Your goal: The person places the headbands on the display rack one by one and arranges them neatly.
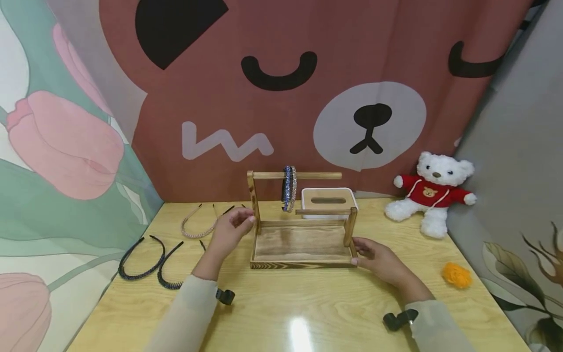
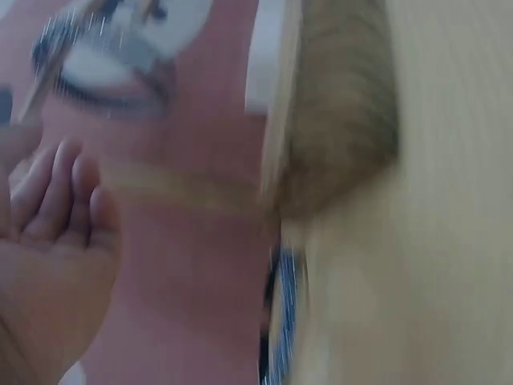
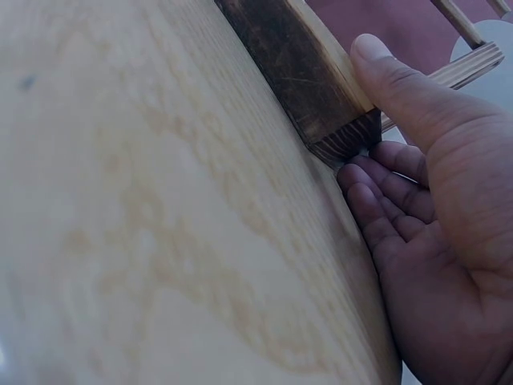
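A wooden headband rack (image 1: 303,265) stands on the table, with a shallow tray base and two posts carrying horizontal bars. Sparkly blue (image 1: 288,188) and pinkish (image 1: 294,188) headbands hang from its upper bar. My left hand (image 1: 233,229) is beside the left post, fingertips right at it and fingers loosely bent; the left wrist view is blurred. At the tray's right front corner, my right hand (image 1: 376,259) grips the rack. In the right wrist view its thumb (image 3: 393,68) lies along the tray wall, fingers bent against the end.
Left of the rack lie several headbands, among them dark ones (image 1: 140,275) and a beaded pale one (image 1: 193,235). Behind it sits a tissue box (image 1: 354,198). A white teddy bear (image 1: 435,188) and an orange fuzzy ball (image 1: 457,275) are at the right.
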Tool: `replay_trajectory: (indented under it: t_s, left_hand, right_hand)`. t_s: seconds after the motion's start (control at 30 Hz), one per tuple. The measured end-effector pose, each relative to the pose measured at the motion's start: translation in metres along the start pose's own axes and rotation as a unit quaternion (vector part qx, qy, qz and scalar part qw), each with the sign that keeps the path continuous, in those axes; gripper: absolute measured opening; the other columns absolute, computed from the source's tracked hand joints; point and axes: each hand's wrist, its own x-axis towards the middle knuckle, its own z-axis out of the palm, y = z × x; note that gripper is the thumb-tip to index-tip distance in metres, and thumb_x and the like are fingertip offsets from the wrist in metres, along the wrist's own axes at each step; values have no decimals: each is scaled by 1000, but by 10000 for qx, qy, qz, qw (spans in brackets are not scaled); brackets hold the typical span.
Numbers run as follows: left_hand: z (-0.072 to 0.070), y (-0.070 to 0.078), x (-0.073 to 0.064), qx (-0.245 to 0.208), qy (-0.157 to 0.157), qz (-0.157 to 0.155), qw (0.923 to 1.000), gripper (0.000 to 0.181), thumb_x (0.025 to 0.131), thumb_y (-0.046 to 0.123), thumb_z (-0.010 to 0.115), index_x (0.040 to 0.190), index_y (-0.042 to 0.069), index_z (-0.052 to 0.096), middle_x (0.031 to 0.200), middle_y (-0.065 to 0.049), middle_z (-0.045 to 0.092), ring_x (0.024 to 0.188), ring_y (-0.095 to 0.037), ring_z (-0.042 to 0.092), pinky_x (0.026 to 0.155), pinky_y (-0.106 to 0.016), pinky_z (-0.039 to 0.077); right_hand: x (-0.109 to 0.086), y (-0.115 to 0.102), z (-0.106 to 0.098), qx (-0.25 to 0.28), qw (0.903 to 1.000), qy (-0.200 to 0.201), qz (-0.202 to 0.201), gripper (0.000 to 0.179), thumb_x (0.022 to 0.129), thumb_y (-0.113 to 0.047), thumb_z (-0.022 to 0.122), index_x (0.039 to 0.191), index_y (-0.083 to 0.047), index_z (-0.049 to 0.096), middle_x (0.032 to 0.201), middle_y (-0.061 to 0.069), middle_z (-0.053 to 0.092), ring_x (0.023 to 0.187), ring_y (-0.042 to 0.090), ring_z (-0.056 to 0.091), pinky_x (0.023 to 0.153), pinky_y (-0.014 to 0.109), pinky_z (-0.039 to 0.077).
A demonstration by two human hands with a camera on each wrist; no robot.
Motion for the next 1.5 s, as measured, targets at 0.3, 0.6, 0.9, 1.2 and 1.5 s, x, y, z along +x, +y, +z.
replay_trajectory:
  t_s: [0.3, 0.6, 0.9, 1.2, 1.5]
  left_hand:
    - [-80, -42, -55, 1433, -515, -498, 9871, 24, 104, 27, 78, 123, 13, 77, 109, 1, 78, 104, -17, 71, 92, -42, 58]
    - [-122, -65, -92, 1855, -698, -869, 9763, 32, 99, 28, 84, 125, 11, 77, 116, -2, 78, 110, -22, 70, 91, -42, 58]
    - [-144, -70, -116, 2079, -1270, -1274, 9615, 34, 88, 30, 93, 116, 17, 79, 110, 0, 74, 113, -23, 66, 93, -42, 59]
    - [-148, -78, -123, 1969, -1673, -1052, 9603, 25, 87, 23, 93, 103, 14, 77, 96, 3, 74, 88, -5, 66, 78, -25, 57]
    - [-138, -79, -117, 1718, -2129, -731, 9591, 9, 91, 15, 89, 94, 13, 81, 86, 8, 75, 77, -1, 63, 70, -23, 55]
  right_hand:
    - [0, -1, -1, -40, 10000, 11, -8, 69, 103, -27, 79, 160, 1, 50, 157, 24, 59, 140, 45, 61, 116, 53, 52]
    - [0, 4, 3, 36, 10000, 5, -46, 69, 103, -27, 79, 159, 1, 51, 156, 25, 59, 141, 46, 61, 117, 52, 51]
    - [-1, 8, 1, -139, 9999, 37, 83, 70, 103, -32, 78, 160, -3, 51, 158, 21, 59, 142, 44, 60, 115, 40, 51]
    - [-1, 5, 0, -148, 9998, 46, 92, 69, 104, -29, 78, 160, 0, 51, 158, 23, 58, 142, 46, 60, 116, 47, 52]
    - [1, 6, 1, -143, 9998, 36, 118, 72, 103, -34, 79, 160, -2, 51, 157, 22, 60, 141, 44, 60, 115, 42, 51]
